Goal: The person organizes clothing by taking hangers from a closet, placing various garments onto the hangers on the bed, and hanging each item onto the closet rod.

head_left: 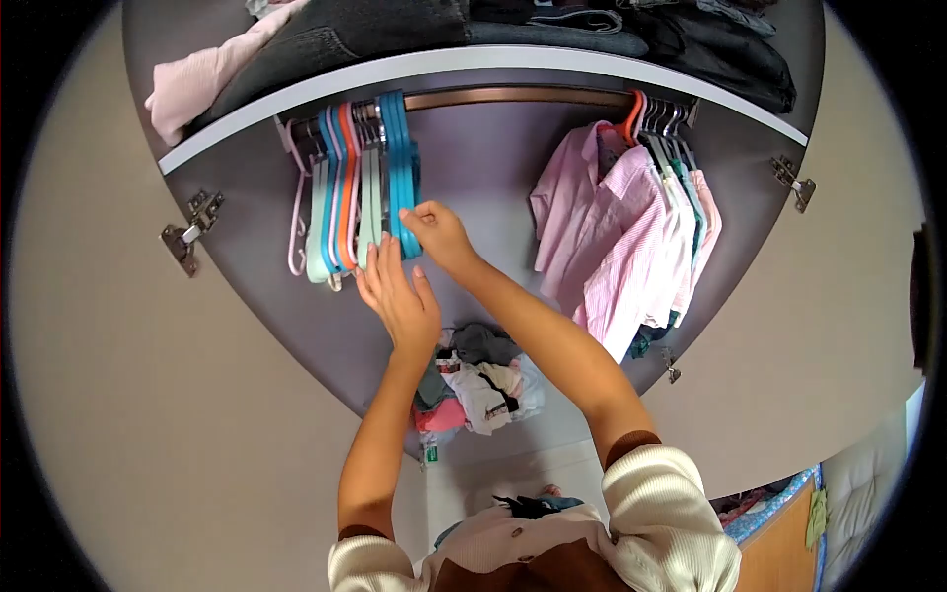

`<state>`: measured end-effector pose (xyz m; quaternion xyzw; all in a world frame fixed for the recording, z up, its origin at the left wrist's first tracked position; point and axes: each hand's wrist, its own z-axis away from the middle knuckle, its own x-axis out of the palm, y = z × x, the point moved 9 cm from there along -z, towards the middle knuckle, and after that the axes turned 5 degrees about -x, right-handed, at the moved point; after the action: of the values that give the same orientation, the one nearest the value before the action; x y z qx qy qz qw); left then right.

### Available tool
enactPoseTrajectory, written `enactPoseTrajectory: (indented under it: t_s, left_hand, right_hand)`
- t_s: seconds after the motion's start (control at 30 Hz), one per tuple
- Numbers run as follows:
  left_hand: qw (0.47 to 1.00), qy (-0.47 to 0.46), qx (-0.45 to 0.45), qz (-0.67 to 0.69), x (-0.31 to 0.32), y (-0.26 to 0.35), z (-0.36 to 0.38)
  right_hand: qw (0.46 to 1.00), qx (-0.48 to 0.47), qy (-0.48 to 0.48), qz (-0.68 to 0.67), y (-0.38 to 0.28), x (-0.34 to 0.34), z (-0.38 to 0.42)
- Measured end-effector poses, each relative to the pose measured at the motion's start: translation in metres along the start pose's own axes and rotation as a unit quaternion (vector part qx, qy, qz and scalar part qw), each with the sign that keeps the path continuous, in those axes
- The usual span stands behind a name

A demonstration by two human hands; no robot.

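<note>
- Pinching the lower edge of the blue hangers (400, 173), the right hand (439, 235) holds them where they hang from the rail (513, 97)
- left hand (395, 296) open flat, fingers up, touching the mint hangers (367, 212) just left
- hangers hang lengthwise downward, directly above both hands

Both arms up & fwd; left hand (398, 294) flat, fingers straight; right hand (439, 235) fingers pinched.

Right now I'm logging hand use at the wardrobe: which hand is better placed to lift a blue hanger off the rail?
Probably the right hand: its fingers already pinch the blue hangers. The left hand lies open lower down, by the pale green hangers.
</note>
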<state>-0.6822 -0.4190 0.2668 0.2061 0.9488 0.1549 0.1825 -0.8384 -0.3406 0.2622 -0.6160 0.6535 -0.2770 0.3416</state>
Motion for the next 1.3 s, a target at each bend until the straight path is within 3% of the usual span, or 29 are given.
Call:
enactPoseTrajectory:
  t_s: [0.03, 0.23, 0.33, 0.63, 0.87, 1.17, 1.3]
  left_hand:
    - [1.000, -0.012, 0.003, -0.004, -0.001, -0.003, 0.001]
    - [1.000, -0.030, -0.002, -0.001, -0.010, -0.005, 0.004]
    - [0.999, -0.029, 0.003, 0.018, -0.009, 0.000, 0.004]
    - [0.995, -0.065, 0.031, 0.069, 0.003, 0.030, 0.011]
    - [0.990, -0.079, 0.053, 0.104, 0.022, 0.060, 0.024]
    - [0.986, -0.067, 0.048, 0.148, 0.027, 0.060, 0.034]
    - [0.976, -0.095, 0.020, 0.193, 0.049, 0.090, 0.043]
  right_hand:
    - [0.999, 0.046, -0.005, -0.025, 0.010, 0.007, 0.001]
    - [0.972, 0.092, 0.029, -0.216, -0.012, -0.005, 0.009]
    - [0.972, 0.066, 0.021, -0.223, -0.021, -0.016, 0.007]
    - [0.979, 0.112, 0.049, -0.160, -0.015, -0.079, 0.013]
    - [0.978, 0.116, 0.042, -0.171, -0.030, -0.091, 0.015]
    - [0.980, 0.125, 0.062, -0.140, -0.011, -0.146, 0.148]
    - [0.968, 0.203, 0.081, -0.121, -0.001, -0.203, 0.252]
